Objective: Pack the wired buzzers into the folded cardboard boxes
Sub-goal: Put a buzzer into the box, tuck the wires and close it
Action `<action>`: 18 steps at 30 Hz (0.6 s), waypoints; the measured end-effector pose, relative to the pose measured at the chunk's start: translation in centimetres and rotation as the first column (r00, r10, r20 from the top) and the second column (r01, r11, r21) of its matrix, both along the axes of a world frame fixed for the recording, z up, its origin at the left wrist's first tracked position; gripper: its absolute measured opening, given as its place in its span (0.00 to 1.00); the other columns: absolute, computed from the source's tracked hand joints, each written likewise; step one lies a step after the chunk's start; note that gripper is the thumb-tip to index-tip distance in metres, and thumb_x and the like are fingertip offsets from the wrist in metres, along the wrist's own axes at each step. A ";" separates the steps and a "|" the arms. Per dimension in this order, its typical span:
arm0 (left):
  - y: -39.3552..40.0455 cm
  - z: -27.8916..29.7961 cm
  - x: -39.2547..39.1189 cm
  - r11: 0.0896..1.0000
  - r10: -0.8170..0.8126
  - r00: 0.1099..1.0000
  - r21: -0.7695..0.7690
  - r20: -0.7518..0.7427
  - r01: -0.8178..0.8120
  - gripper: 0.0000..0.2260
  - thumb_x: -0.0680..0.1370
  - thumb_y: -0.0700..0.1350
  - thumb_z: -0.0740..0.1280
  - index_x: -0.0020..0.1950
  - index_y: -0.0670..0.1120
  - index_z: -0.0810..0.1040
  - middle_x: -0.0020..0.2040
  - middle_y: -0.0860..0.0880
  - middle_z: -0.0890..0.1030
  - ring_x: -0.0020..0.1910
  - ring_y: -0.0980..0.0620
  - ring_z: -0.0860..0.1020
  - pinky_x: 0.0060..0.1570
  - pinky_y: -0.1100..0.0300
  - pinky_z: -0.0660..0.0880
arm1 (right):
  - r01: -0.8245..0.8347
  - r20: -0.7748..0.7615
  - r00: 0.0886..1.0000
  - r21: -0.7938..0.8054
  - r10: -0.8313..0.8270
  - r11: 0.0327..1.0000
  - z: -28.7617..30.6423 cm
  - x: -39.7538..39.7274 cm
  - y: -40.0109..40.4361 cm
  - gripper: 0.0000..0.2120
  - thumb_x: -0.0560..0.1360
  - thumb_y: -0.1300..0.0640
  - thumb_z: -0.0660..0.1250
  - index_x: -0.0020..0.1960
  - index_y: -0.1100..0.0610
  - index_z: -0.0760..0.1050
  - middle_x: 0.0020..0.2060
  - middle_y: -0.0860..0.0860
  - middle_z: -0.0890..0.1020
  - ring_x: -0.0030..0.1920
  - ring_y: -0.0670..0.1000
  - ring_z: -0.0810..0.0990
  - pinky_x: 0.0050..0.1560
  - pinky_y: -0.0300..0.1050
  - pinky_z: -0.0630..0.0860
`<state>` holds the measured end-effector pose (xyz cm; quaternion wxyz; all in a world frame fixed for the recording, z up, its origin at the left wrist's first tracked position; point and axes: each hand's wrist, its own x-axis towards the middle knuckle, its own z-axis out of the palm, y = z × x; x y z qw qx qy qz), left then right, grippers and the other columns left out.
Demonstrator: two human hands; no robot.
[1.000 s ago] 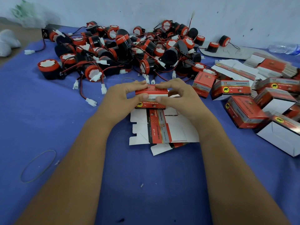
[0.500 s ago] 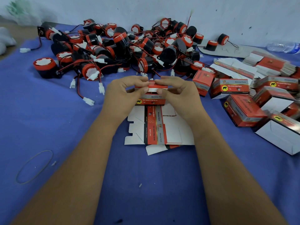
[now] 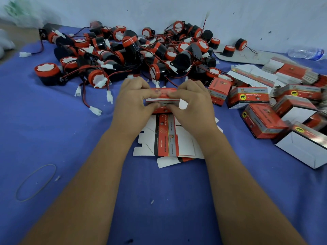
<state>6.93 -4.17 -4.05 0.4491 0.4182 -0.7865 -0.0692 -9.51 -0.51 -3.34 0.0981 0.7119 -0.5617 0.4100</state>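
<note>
**Folding a carton before any buzzer goes in**

Holding one red carton [image 3: 163,99] between us, our left hand [image 3: 131,105] and right hand [image 3: 193,105] pinch its two ends with thumbs and curled fingers, probably to square it up before filling. It sits just above the flat blanks [image 3: 166,138], kept at 6 o'clock of it for easy reach. The wired buzzers [image 3: 127,52] lie heaped at 12 o'clock, too tangled to count, none boxed in our grip yet. At 3 o'clock we count about six folded boxes [image 3: 261,121]. One rubber band [image 3: 35,183] lies at 8 o'clock.
</note>
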 end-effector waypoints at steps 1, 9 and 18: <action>0.1 0.0 -0.1 1.000 0.009 1.000 -0.017 0.008 -0.009 0.11 0.69 0.39 0.77 0.51 0.40 0.85 0.43 0.44 0.77 0.48 0.46 0.69 0.49 0.64 0.61 | 0.007 -0.005 1.000 0.000 -0.007 1.000 0.1 0.1 0.0 0.10 0.66 0.62 0.77 0.47 0.60 0.84 0.41 0.54 0.80 0.45 0.58 0.76 0.48 0.53 0.73; 0.3 -0.1 -0.3 0.993 0.036 0.997 -0.116 0.073 -0.027 0.07 0.71 0.41 0.75 0.46 0.39 0.86 0.37 0.42 0.78 0.43 0.39 0.72 0.41 0.50 0.70 | 0.066 -0.119 0.991 0.034 -0.061 0.997 0.6 0.9 0.3 0.06 0.68 0.61 0.73 0.43 0.61 0.82 0.43 0.54 0.80 0.49 0.57 0.76 0.52 0.49 0.68; 0.4 -0.3 -0.9 0.993 -0.115 0.992 -0.009 0.053 0.116 0.03 0.74 0.33 0.69 0.47 0.37 0.80 0.50 0.41 0.80 0.51 0.42 0.75 0.52 0.49 0.72 | 0.071 0.069 0.994 0.183 -0.084 0.981 0.7 1.3 -0.5 0.06 0.69 0.57 0.70 0.36 0.55 0.73 0.39 0.50 0.74 0.47 0.54 0.72 0.53 0.45 0.60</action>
